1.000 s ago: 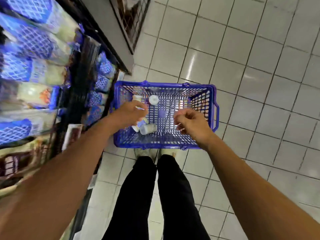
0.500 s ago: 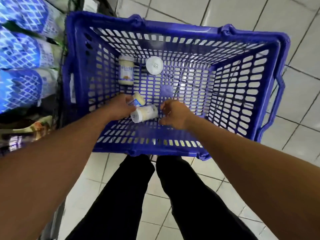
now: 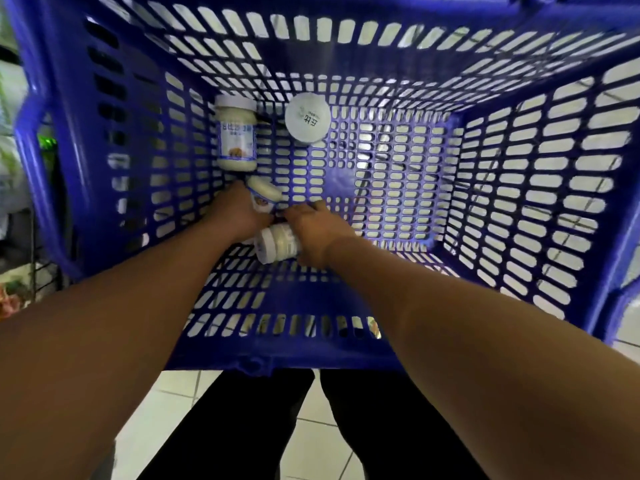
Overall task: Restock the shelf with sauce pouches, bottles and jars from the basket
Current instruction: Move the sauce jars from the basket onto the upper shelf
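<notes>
A blue slotted plastic basket (image 3: 519, 209) fills the view from above. Several white jars with blue labels are on its floor. My left hand (image 3: 235, 214) grips one small jar (image 3: 265, 195) lying on its side. My right hand (image 3: 318, 233) is curled over another jar (image 3: 277, 242) lying just below it. Farther back a third jar (image 3: 237, 136) lies flat with its label up. Beside it a fourth jar (image 3: 307, 118) stands upright, showing only its white lid.
The basket's right half holds nothing but bare mesh. A shelf edge with blurred goods (image 3: 14, 161) shows at the far left. White floor tiles (image 3: 180, 410) and my dark trouser legs (image 3: 242, 438) lie below the basket's near rim.
The camera has dropped much closer to the basket. Both hands went from hovering above it to its floor, and each has closed on a jar.
</notes>
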### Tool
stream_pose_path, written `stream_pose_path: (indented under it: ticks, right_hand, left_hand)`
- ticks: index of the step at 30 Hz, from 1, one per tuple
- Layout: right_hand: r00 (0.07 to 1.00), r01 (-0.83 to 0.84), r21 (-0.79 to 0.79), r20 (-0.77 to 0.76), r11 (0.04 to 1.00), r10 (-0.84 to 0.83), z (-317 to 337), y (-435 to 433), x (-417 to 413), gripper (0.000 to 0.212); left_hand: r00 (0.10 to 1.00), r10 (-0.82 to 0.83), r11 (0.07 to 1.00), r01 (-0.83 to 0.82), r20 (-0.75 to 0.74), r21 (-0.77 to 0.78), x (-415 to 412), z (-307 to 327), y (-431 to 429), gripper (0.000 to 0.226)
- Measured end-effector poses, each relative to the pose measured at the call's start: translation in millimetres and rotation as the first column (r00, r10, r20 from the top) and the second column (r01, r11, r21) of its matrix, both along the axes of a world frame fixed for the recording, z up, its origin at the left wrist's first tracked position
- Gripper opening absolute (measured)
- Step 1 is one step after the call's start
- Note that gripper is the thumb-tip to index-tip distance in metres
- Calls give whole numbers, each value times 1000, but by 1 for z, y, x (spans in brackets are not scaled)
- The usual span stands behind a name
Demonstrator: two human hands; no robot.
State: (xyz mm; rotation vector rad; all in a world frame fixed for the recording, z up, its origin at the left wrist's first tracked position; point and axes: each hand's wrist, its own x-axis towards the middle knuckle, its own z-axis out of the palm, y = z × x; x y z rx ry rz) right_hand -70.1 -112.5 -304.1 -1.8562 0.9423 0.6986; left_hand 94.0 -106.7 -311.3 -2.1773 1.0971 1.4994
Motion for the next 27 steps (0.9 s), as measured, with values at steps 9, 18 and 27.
stream_pose_path:
  ticks: [9,18,27]
  right_hand:
    - [953,282,200,53,939,-297,27,-3,-32,64]
    - [493,823,352,-54,445,-868,105,15,-75,48]
    - [186,913,373,-24,163,-982,202,8,-96,38]
  left_hand:
    - [988,144,988,-148,-62,-49,0,18,6,64]
    - [746,577,811,-572,-332,123,-31,93,-4,33]
    - [827,360,865,-469,-432,-178,-44,183,-12,68]
